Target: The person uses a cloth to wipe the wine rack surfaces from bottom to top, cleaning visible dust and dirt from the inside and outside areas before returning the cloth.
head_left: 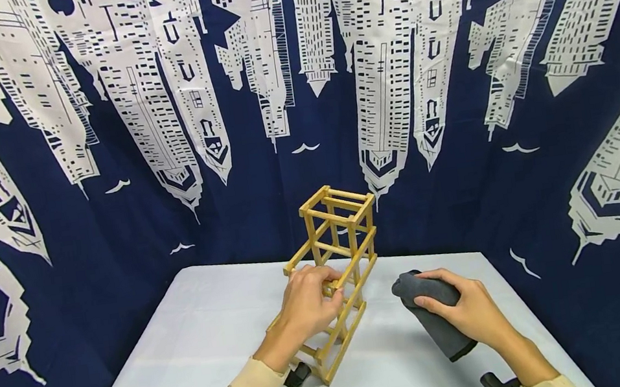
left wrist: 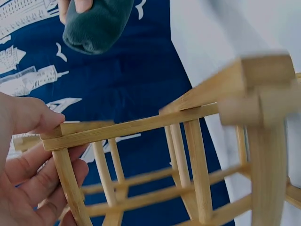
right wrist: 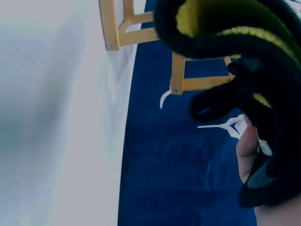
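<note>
A tiered wooden rack (head_left: 354, 261) of light slats stands on the table, its tall end toward the back. My left hand (head_left: 309, 298) grips a corner of its middle tier. In the left wrist view the thumb presses on the top of that wooden corner (left wrist: 77, 128) while the other fingers lie behind it. To the right of the rack, my right hand (head_left: 472, 306) holds a dark grey folded cloth (head_left: 435, 321) above the table. Seen from the right wrist, the cloth (right wrist: 254, 44) hangs in a loose fold with a yellow inner side, covering most of the fingers.
A white sheet covers the table (head_left: 215, 323). Behind and on both sides hangs a navy curtain (head_left: 265, 212) printed with white buildings. Black wrist camera mounts show under the left wrist (head_left: 297, 376) and beside the right wrist (head_left: 500, 386).
</note>
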`<state>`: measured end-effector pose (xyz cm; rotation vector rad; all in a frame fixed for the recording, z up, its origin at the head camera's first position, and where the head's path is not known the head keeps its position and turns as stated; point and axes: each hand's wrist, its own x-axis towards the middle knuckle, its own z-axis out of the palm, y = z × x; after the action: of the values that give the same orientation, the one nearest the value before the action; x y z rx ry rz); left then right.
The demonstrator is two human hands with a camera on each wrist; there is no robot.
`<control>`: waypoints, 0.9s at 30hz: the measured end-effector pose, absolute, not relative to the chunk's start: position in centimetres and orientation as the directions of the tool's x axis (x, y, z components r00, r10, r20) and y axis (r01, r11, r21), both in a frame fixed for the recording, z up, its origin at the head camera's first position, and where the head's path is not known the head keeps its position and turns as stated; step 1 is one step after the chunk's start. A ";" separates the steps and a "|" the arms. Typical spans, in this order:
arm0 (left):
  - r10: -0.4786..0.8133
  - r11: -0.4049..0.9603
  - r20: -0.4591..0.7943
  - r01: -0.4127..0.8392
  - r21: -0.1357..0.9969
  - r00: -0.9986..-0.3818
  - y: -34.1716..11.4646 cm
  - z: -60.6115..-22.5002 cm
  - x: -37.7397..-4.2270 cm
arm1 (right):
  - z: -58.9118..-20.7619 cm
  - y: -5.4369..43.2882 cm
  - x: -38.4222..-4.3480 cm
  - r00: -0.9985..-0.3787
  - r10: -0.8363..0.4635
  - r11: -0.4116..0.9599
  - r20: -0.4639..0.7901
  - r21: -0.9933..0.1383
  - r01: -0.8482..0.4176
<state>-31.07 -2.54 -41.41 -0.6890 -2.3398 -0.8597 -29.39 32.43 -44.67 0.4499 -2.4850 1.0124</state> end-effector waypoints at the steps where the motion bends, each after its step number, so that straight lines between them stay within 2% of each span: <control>1: 0.280 0.658 0.643 0.630 0.411 -0.712 -2.8 -41.4 -31.1 | -44.8 32.4 -29.4 -0.860 -0.136 0.685 0.493 -0.580 -0.441; 13: 0.399 0.544 0.586 0.697 0.468 -0.705 -6.2 -41.8 -31.4 | -46.2 31.4 -28.9 -0.868 -0.142 0.708 0.476 -0.564 -0.425; 20: 0.447 0.475 0.586 0.734 0.485 -0.676 -7.4 -42.0 -31.9 | -47.0 30.3 -28.9 -0.865 -0.215 0.702 0.454 -0.544 -0.460; 27: 0.488 0.468 0.567 0.747 0.472 -0.664 -7.8 -42.2 -32.2 | -47.4 28.5 -29.1 -0.836 -0.297 0.701 0.460 -0.490 -0.519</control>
<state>-32.20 -7.80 -42.19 -1.0414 -2.3679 -1.0193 -29.13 28.55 -47.45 0.6382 -2.5636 0.8902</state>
